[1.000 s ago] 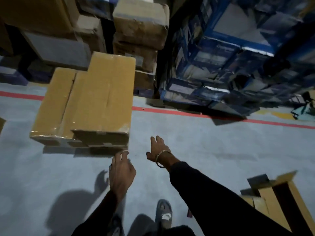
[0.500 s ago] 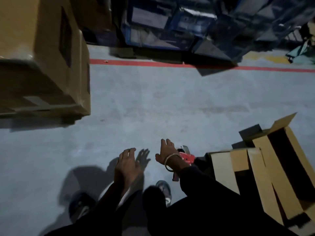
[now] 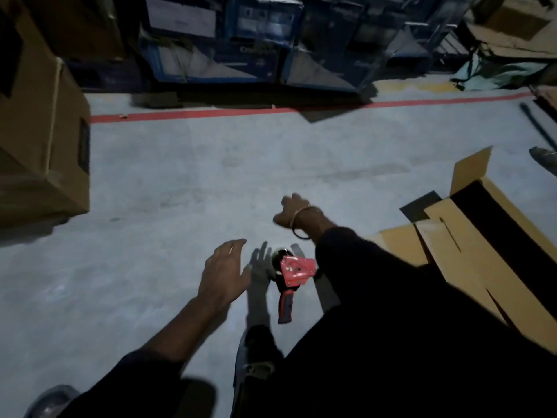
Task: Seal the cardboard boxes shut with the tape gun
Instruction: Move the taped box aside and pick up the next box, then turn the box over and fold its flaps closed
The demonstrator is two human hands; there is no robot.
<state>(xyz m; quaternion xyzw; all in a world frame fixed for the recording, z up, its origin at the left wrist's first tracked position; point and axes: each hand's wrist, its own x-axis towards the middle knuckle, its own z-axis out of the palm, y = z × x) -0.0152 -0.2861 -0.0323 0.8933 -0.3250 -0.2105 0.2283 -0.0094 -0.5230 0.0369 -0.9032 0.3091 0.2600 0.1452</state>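
**Both hands empty above the tape gun on the floor**

A red tape gun with a dark handle lies on the grey concrete floor, handle pointing toward the person. The left hand hovers just beside it on its left, fingers straight and slightly spread, holding nothing. The right hand, with a bangle at the wrist, reaches out beyond the gun, fingers loosely curled and empty. An open tan cardboard box with raised flaps lies to the right, near the right sleeve. A closed brown cardboard box stands at the left edge. A red floor line runs before stacked blue cartons.
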